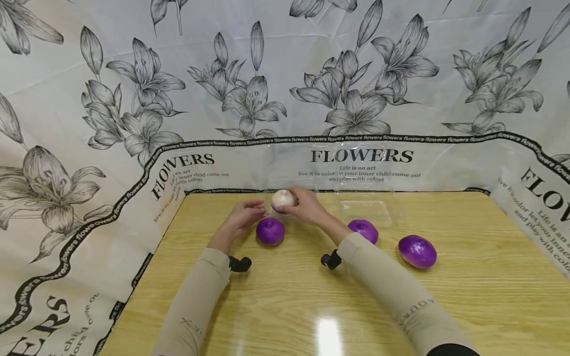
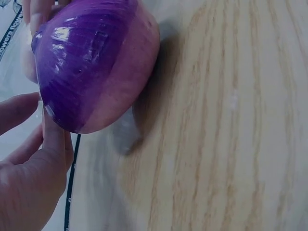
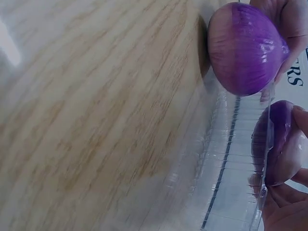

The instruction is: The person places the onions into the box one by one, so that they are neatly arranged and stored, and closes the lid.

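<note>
My right hand (image 1: 308, 206) grips a purple-and-white onion (image 1: 281, 199), pale side toward me, over a clear plastic container at the back of the table. The right wrist view shows that onion (image 3: 276, 144) behind the container's transparent wall (image 3: 231, 154). To its left, my left hand (image 1: 242, 216) reaches to the container's left edge with fingers fairly straight; whether they touch the plastic I cannot tell. Just in front of both hands, a glossy onion (image 1: 270, 231) sits on the table. It fills much of the left wrist view, purple at the pointed end and pinkish below.
Partly behind my right forearm lies another purple onion (image 1: 365, 229), with one more onion (image 1: 417, 251) farther right. A second clear container (image 1: 366, 211) stands at the back right, its lid raised. Flower-printed cloth (image 1: 262, 163) borders the wooden table (image 1: 276, 306) behind and at the sides.
</note>
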The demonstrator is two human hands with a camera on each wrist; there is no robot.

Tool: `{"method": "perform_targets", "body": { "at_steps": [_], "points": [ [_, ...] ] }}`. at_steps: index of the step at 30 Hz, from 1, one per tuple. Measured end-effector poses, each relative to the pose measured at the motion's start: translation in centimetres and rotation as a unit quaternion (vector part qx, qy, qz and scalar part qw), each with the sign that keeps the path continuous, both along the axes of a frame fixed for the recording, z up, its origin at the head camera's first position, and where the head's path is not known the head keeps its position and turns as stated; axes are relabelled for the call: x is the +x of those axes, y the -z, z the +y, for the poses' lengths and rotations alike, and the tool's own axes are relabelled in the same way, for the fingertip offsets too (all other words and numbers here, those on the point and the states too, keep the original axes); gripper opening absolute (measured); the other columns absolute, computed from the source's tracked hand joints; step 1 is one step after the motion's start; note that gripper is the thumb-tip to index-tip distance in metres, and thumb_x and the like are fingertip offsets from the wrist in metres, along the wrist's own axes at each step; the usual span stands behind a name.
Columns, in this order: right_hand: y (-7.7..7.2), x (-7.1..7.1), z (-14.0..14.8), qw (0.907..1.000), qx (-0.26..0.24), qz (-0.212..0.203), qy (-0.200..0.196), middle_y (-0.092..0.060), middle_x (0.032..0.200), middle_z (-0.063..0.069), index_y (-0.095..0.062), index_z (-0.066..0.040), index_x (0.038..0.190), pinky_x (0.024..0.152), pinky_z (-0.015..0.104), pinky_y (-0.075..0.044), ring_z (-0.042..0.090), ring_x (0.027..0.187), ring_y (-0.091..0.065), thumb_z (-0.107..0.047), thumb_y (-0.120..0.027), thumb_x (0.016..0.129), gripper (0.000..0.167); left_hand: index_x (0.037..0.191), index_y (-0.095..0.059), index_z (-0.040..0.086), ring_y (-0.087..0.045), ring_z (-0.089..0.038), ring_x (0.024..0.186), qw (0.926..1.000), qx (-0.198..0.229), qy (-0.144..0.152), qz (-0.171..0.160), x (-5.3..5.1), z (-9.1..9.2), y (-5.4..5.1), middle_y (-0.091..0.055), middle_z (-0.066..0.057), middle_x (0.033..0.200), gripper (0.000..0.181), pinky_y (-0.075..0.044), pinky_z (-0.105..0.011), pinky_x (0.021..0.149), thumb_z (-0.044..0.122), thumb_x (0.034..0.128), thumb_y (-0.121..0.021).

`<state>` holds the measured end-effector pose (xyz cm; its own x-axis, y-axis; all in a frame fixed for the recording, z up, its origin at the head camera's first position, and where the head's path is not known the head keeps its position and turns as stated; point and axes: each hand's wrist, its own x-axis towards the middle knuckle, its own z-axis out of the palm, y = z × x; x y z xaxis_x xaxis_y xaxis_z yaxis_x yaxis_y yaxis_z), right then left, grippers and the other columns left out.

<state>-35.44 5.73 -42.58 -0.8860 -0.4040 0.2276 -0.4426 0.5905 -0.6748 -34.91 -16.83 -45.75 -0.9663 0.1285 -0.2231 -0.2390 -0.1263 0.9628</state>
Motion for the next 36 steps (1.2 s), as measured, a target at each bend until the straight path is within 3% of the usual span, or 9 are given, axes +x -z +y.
{"method": "perform_targets", "body": {
  "at_steps": [12, 17, 25, 36],
  "points": [
    [0.8, -1.6, -1.2, 0.9989, 0.034, -0.03, 0.01, -0.062, 0.132, 0.019, -0.055, 0.002, 0.139, 0.103, 0.046, -0.053, 0.033, 0.117, -0.06, -0.031, -0.081, 0.09, 0.064, 0.145, -0.047, -0.01, -0.055, -0.042, 0.13, 0.9999, -0.012, 0.001, -0.01, -0.2, 0.0, -0.5, -0.057, -0.01, 0.11, 0.046, -0.053, -0.035, 0.106, -0.01, 0.0994, -0.054],
    [1.1, -2.0, -1.8, 0.9976, 0.044, -0.05, 0.019, -0.062, 0.131, 0.019, -0.054, 0.001, 0.14, 0.103, 0.046, -0.053, 0.033, 0.117, -0.06, -0.032, -0.08, 0.091, 0.065, 0.145, -0.047, -0.011, -0.061, -0.035, 0.121, 0.9998, -0.016, -0.003, -0.008, -0.1, 0.0, -0.2, -0.059, -0.011, 0.111, 0.046, -0.054, -0.036, 0.106, -0.01, 0.099, -0.054],
    [1.3, -2.5, -2.3, 0.9969, 0.067, -0.036, 0.019, -0.064, 0.123, 0.02, -0.057, 0.005, 0.134, 0.098, 0.045, -0.055, 0.033, 0.11, -0.062, -0.028, -0.077, 0.093, 0.056, 0.145, -0.046, -0.013, -0.065, -0.03, 0.112, 0.9998, -0.018, -0.003, 0.003, 0.2, 0.1, -0.2, -0.059, -0.011, 0.111, 0.046, -0.052, -0.038, 0.109, -0.01, 0.0993, -0.054],
    [1.1, -2.9, -2.1, 0.9928, 0.1, -0.058, 0.029, -0.065, 0.113, 0.012, -0.061, -0.003, 0.124, 0.09, 0.042, -0.057, 0.028, 0.101, -0.062, -0.039, -0.08, 0.089, 0.054, 0.144, -0.046, -0.014, -0.068, -0.021, 0.098, 0.9999, -0.01, -0.001, 0.003, 0.2, 0.1, -0.4, -0.06, -0.01, 0.107, 0.047, -0.055, -0.036, 0.105, -0.012, 0.0984, -0.055]
  ]
}}
